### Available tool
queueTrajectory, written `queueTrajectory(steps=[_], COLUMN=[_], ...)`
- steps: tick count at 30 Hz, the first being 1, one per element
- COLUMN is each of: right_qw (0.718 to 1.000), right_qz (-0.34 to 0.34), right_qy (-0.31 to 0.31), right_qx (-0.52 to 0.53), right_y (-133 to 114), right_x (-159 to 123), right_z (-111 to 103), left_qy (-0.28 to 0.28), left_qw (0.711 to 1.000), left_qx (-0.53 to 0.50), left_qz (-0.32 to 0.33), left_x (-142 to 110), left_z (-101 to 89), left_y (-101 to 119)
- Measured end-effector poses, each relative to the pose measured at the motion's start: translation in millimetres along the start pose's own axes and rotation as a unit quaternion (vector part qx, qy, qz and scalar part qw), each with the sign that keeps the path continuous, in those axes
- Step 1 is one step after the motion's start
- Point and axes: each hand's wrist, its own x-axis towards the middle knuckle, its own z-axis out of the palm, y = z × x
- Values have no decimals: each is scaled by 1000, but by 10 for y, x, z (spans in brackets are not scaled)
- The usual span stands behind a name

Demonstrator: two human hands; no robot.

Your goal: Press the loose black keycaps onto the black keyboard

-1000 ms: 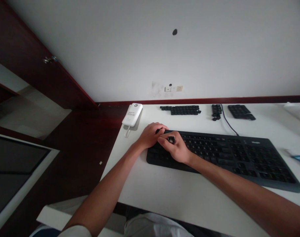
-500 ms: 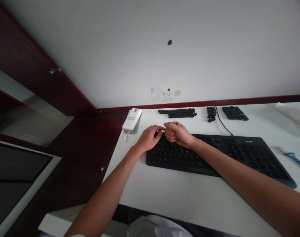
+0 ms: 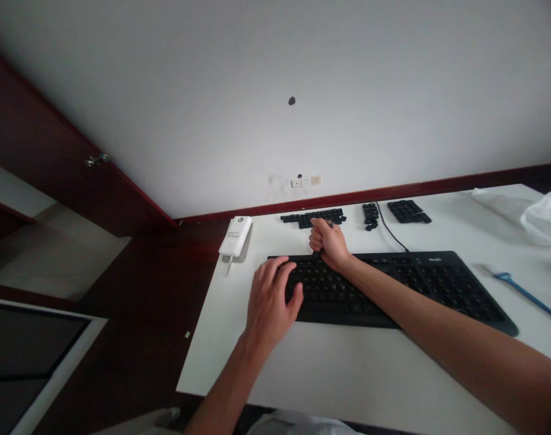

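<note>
At the centre of the frame, holds both hands at a black keyboard on a white desk

Clenches the right hand around a dark object, glimpsed only above and below the fist, near the keyboard's far edge; cannot tell its exact kind. Holds the left hand open and released, with fingers parted, over the keyboard's left end; cannot tell contact between fingertips and keys. Shows the keyboard slanting from centre toward lower right, partly under the right forearm. Along the desk's back edge, has three groups of loose black keycaps, with a cable running between the two right-hand groups. Left of centre, shows a white device; at far right, a blue-handled brush beside the keyboard and a white plastic bag beyond
</note>
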Motion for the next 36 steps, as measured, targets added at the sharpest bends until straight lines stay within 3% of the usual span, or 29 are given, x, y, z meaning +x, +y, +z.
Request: queueTrajectory(steps=[3, 6, 23, 28, 36], right_qw=[1000, 1000, 999, 999, 994], right_qz=[5, 7, 15, 30, -68], right_qy=[-7, -9, -25, 5, 47], right_qx=[-6, -15, -40, -46, -70], right_y=[31, 48, 87, -22, -305], right_x=[-2, 3, 15, 82, 312], right_z=[10, 11, 8, 6, -225], left_qy=[-10, -29, 0, 5, 5], left_qw=[999, 996, 993, 994, 995], left_qx=[40, 88, 113, 110, 98], left_qz=[-4, -12, -25, -23, -17], left_x=[-422, -618, -521, -533, -518], left_z=[120, 185, 251, 251, 229], left_y=[162, 260, 330, 336, 333])
